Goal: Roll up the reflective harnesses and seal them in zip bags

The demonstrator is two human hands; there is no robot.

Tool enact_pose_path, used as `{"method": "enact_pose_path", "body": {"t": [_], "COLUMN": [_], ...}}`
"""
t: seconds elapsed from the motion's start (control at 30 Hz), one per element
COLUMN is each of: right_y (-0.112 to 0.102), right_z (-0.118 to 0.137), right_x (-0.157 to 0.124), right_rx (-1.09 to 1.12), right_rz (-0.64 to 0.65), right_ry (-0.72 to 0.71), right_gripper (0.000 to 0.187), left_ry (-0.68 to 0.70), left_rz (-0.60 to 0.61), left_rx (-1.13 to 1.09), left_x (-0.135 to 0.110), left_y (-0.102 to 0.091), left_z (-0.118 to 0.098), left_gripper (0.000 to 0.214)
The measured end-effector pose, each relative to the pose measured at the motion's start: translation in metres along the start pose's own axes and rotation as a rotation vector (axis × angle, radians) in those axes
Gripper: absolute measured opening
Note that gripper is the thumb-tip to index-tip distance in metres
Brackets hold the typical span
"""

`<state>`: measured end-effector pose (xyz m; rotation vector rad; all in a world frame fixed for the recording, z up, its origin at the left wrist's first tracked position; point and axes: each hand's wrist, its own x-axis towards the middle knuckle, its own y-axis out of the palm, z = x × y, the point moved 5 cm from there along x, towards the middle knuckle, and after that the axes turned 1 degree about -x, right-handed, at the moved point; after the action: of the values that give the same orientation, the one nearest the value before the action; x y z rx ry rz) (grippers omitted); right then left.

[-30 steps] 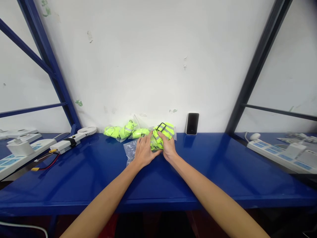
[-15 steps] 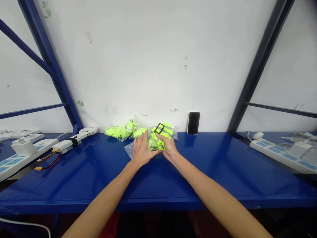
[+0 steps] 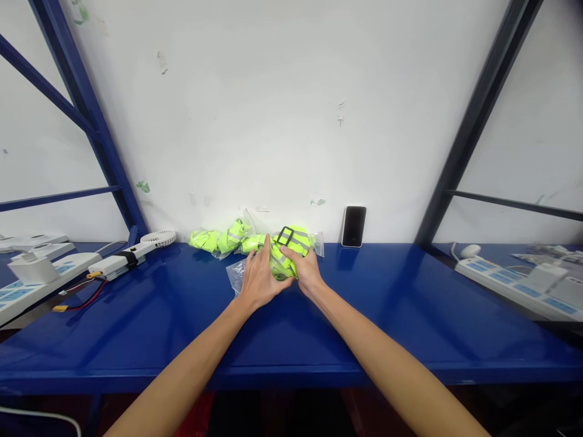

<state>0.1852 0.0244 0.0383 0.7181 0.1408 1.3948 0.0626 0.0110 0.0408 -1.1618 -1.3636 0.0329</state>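
On the blue shelf [image 3: 392, 315], near the white wall, lies a folded neon-yellow reflective vest [image 3: 291, 246] with grey stripes and a black buckle. My right hand [image 3: 306, 272] grips its right side, fingers curled over the fabric. My left hand [image 3: 259, 276] presses against its left side with fingers together, lying over a clear plastic bag [image 3: 237, 274]. More neon-yellow vests in clear bags [image 3: 223, 240] lie just behind and to the left, against the wall.
A black phone [image 3: 354, 226] leans on the wall to the right of the vests. A small white fan with a battery pack and red wire [image 3: 122, 261] lies at left. White power strips sit at far left [image 3: 27, 282] and far right [image 3: 514, 282]. Blue rack posts frame the bay.
Both hands have stayed on the folded vest and squeezed it slightly tighter and leftward; the view shifted a little.
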Motion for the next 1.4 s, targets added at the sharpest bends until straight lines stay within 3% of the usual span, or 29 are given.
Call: {"method": "enact_pose_path", "body": {"t": [0.07, 0.3, 0.47, 0.67, 0.83, 1.1, 1.27, 1.4], "right_y": [-0.002, -0.012, -0.021, -0.021, -0.014, -0.002, -0.004, -0.006], "right_z": [0.003, 0.002, 0.012, 0.030, 0.035, 0.020, 0.007, -0.004], "right_x": [0.002, 0.005, 0.007, 0.010, 0.003, -0.007, -0.003, 0.001], "right_rx": [-0.037, -0.196, -0.338, -0.657, -0.642, -0.876, -0.884, -0.875], "right_rz": [0.005, 0.059, 0.069, 0.382, 0.525, 0.701, 0.533, 0.454], "right_ry": [-0.034, -0.025, -0.113, -0.173, -0.169, -0.213, -0.323, -0.290], "right_gripper": [0.056, 0.048, 0.076, 0.072, 0.090, 0.070, 0.057, 0.052], "left_ry": [0.012, 0.088, 0.132, 0.158, 0.148, 0.141, 0.123, 0.107], "left_rz": [0.014, 0.137, 0.242, 0.361, 0.457, 0.525, 0.574, 0.597], "left_rx": [0.008, 0.069, 0.037, -0.042, -0.121, -0.091, -0.084, -0.046], "left_x": [0.000, 0.001, 0.001, 0.005, 0.007, 0.006, 0.005, 0.004], "left_y": [-0.002, -0.005, -0.009, -0.014, -0.019, -0.024, -0.021, -0.012], "left_z": [0.000, 0.013, 0.020, 0.028, 0.035, 0.032, 0.030, 0.035], "left_gripper": [0.109, 0.097, 0.094, 0.091, 0.087, 0.085, 0.087, 0.106]}}
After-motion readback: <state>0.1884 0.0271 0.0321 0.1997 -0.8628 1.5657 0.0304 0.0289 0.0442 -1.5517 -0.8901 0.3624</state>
